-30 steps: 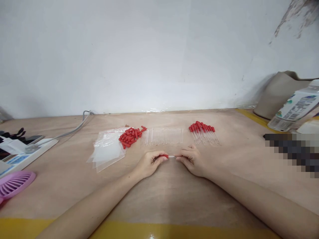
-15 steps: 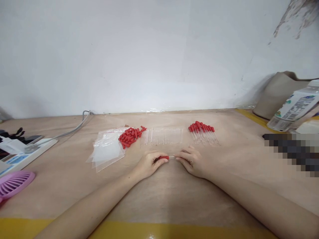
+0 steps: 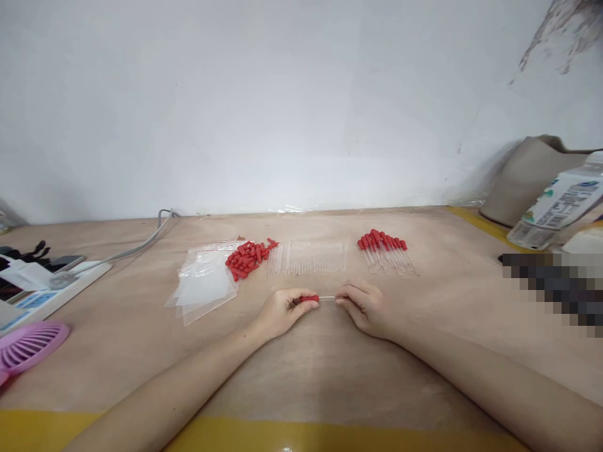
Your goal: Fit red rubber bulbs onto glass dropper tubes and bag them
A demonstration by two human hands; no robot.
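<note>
Between thumb and fingers, my left hand (image 3: 284, 312) pinches a red rubber dropper bulb (image 3: 309, 299). A thin clear dropper tube (image 3: 327, 298) runs from the bulb's mouth to my right hand (image 3: 365, 307), whose fingertips are closed on its other end. How deep the tube sits in the bulb is hidden. Just behind my hands lies a row of clear tubes (image 3: 308, 258). A heap of loose red bulbs (image 3: 245, 258) is at the row's left end. Several droppers with red bulbs fitted (image 3: 384, 245) lie side by side to the right.
Clear zip bags (image 3: 207, 285) lie left of the bulb heap. Farther left are a power strip (image 3: 70, 295) with a grey cable and a pink fan (image 3: 35, 348). A plastic bottle (image 3: 558, 204) leans by a beige container (image 3: 522, 179) at the right. A wall (image 3: 301, 113) stands behind.
My right hand has shifted slightly right along the tube, and more clear tube shows between my hands. My left hand keeps its pinch on the red bulb.
</note>
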